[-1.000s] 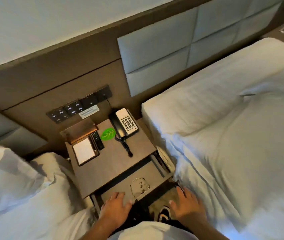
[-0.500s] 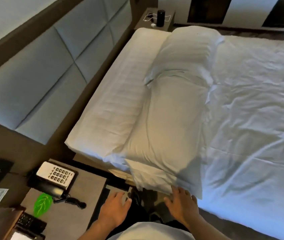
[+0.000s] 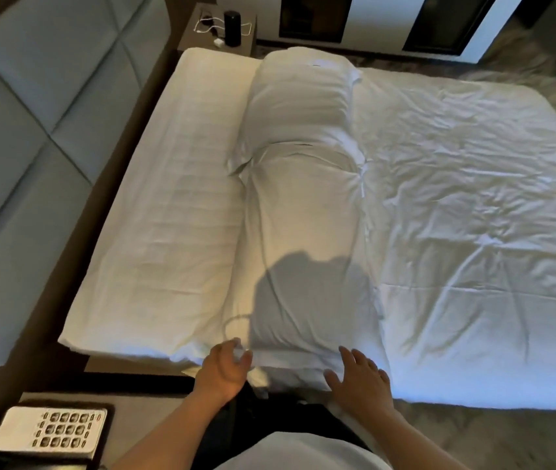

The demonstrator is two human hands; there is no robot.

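Two white pillows lie end to end across the bed: the near pillow (image 3: 303, 232) and the far pillow (image 3: 300, 96). My left hand (image 3: 225, 368) is at the near pillow's front left corner, its fingers loosely curved in a C with nothing clearly held. Resting on the front edge of that pillow is my right hand (image 3: 358, 378), its fingers spread and straight. The shadow of my head falls on the near pillow.
A bare white sheet (image 3: 168, 215) lies left of the pillows, a wrinkled white duvet (image 3: 473, 198) to their right. The padded headboard (image 3: 15, 130) runs along the left. A telephone (image 3: 52, 432) sits on the near nightstand. A black cylinder (image 3: 232, 28) stands on the far nightstand (image 3: 202, 32).
The view has swung from the nightstand and its open drawer to the bed. Both hands have left the drawer front and risen to the near pillow's front edge.
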